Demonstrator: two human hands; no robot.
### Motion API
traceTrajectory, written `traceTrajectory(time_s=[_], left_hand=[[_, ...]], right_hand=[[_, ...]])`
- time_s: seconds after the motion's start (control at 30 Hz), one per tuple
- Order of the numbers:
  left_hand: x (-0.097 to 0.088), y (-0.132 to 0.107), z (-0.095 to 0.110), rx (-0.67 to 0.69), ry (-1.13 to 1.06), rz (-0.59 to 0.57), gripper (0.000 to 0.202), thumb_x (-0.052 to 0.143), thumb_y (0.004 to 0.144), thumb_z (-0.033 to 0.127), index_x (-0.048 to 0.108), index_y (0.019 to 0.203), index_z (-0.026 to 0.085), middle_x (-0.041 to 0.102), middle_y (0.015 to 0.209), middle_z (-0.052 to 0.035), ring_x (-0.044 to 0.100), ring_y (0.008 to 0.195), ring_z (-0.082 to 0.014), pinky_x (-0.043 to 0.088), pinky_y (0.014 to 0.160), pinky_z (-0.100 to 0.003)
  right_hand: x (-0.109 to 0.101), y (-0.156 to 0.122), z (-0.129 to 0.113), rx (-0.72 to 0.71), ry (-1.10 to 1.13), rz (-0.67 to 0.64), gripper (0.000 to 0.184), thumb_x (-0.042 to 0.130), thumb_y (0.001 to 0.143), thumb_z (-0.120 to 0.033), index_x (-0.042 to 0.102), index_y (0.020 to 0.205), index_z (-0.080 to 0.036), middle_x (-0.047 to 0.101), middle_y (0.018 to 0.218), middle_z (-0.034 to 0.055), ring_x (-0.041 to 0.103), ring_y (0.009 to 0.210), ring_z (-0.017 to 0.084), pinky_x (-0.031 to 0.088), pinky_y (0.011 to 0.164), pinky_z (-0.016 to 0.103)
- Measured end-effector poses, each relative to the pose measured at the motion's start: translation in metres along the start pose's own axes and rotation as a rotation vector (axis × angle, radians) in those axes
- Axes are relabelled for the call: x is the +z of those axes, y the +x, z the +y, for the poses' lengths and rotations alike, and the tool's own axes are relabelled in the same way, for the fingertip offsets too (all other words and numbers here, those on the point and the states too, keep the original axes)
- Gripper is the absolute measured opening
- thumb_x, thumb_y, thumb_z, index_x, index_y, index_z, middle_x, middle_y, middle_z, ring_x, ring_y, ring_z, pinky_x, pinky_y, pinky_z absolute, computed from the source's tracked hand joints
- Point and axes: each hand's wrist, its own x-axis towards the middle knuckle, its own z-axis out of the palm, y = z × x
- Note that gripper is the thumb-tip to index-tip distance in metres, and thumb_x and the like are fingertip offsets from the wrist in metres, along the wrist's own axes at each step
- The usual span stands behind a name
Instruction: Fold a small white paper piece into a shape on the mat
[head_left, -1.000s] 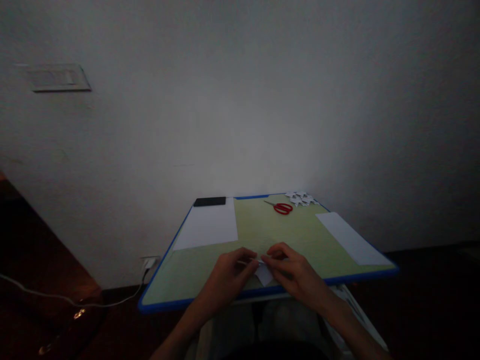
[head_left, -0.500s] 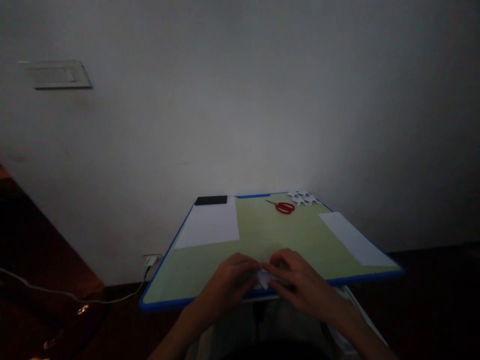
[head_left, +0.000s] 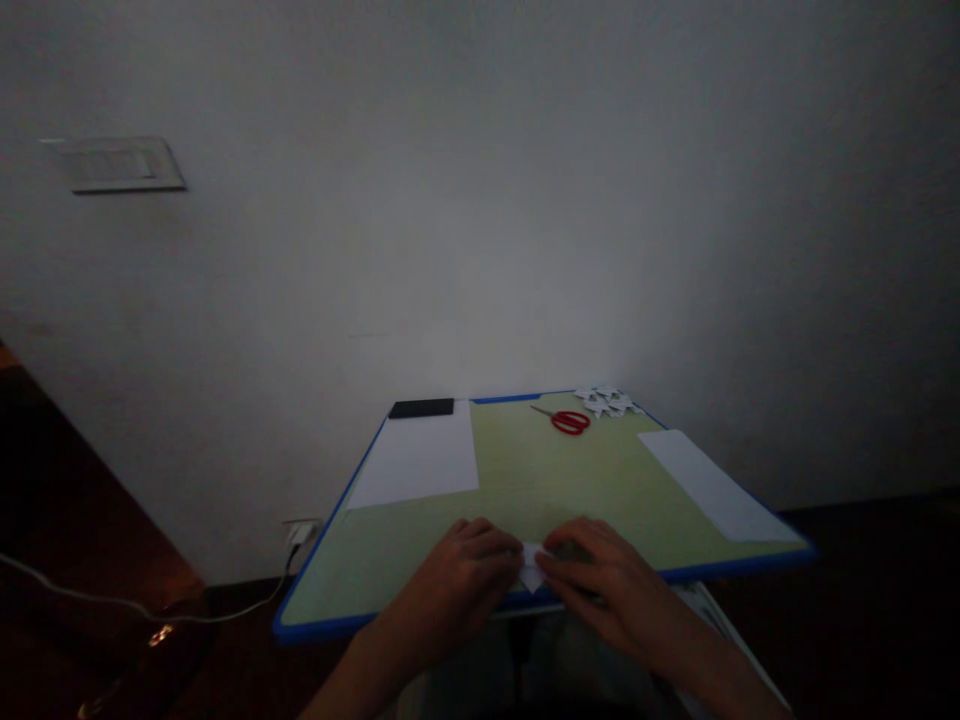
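Observation:
My left hand [head_left: 466,572] and my right hand [head_left: 600,578] meet at the near edge of a green table with a blue rim [head_left: 420,620]. Between their fingertips lies a small folded piece of white paper [head_left: 532,568], pressed down on the tabletop. Both hands have their fingers curled and pinched on this paper. Most of the paper is hidden under the fingers; only a white corner shows.
A white sheet [head_left: 420,455] lies at the left of the table, with a black flat object [head_left: 421,408] behind it. Red scissors [head_left: 566,421] and several small folded white paper pieces [head_left: 606,400] sit at the far edge. A long white strip [head_left: 709,485] lies at the right. A white wall stands behind.
Both hands have lowered the small paper from just above the table down onto the surface near the front edge, and their fingers have closed flatter over it.

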Motion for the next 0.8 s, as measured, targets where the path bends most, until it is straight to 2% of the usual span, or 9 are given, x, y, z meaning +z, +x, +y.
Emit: traceTrajectory(time_s=[0.13, 0.3, 0.43, 0.57, 0.7, 0.8], left_hand=[[-0.005, 0.004, 0.004, 0.007, 0.031, -0.072, 0.017, 0.053, 0.098, 0.014, 0.068, 0.104, 0.020, 0.070, 0.110, -0.0047, 0.060, 0.101, -0.0207, 0.044, 0.091, -0.036], [-0.002, 0.006, 0.017, 0.029, 0.140, -0.071, 0.011, 0.053, 0.094, 0.011, 0.061, 0.096, 0.017, 0.068, 0.100, -0.0071, 0.058, 0.094, -0.0221, 0.044, 0.088, -0.038], [0.001, 0.000, 0.022, 0.042, 0.100, 0.002, 0.014, 0.049, 0.096, 0.011, 0.059, 0.103, 0.018, 0.068, 0.103, -0.0073, 0.059, 0.096, -0.0214, 0.046, 0.089, -0.037], [0.008, -0.006, 0.018, 0.054, 0.087, 0.095, 0.020, 0.050, 0.095, 0.011, 0.058, 0.112, 0.019, 0.069, 0.109, -0.0079, 0.062, 0.100, -0.0219, 0.048, 0.090, -0.037], [0.021, -0.007, 0.007, 0.094, 0.158, 0.175, 0.029, 0.051, 0.092, 0.010, 0.058, 0.119, 0.018, 0.069, 0.122, -0.0113, 0.063, 0.111, -0.0243, 0.050, 0.093, -0.038], [0.034, -0.006, -0.003, 0.147, 0.200, 0.238, 0.026, 0.049, 0.094, 0.010, 0.058, 0.117, 0.019, 0.072, 0.119, -0.0108, 0.067, 0.107, -0.0229, 0.052, 0.090, -0.037]], right_hand=[[-0.006, 0.008, -0.004, -0.017, -0.004, -0.074, 0.019, 0.058, 0.100, -0.024, 0.073, 0.112, -0.025, 0.065, 0.110, 0.0062, 0.061, 0.102, 0.021, 0.052, 0.088, 0.038], [0.000, 0.009, -0.015, -0.056, -0.125, -0.075, 0.016, 0.057, 0.097, -0.015, 0.069, 0.106, -0.020, 0.066, 0.103, 0.0064, 0.061, 0.098, 0.023, 0.052, 0.090, 0.042], [0.007, 0.003, -0.019, -0.049, -0.115, -0.018, 0.022, 0.056, 0.094, -0.011, 0.067, 0.111, -0.021, 0.068, 0.109, 0.0070, 0.063, 0.099, 0.022, 0.054, 0.090, 0.038], [0.014, 0.000, -0.017, -0.104, -0.173, 0.085, 0.029, 0.058, 0.089, -0.009, 0.066, 0.114, -0.021, 0.071, 0.114, 0.0087, 0.065, 0.101, 0.025, 0.055, 0.092, 0.039], [0.030, 0.003, -0.009, -0.130, -0.260, 0.153, 0.025, 0.062, 0.083, -0.009, 0.066, 0.105, -0.020, 0.072, 0.104, 0.0069, 0.065, 0.091, 0.024, 0.056, 0.083, 0.037], [0.046, 0.007, 0.003, -0.185, -0.314, 0.245, 0.019, 0.066, 0.083, -0.012, 0.066, 0.100, -0.020, 0.072, 0.097, 0.0047, 0.064, 0.085, 0.022, 0.054, 0.077, 0.034]])
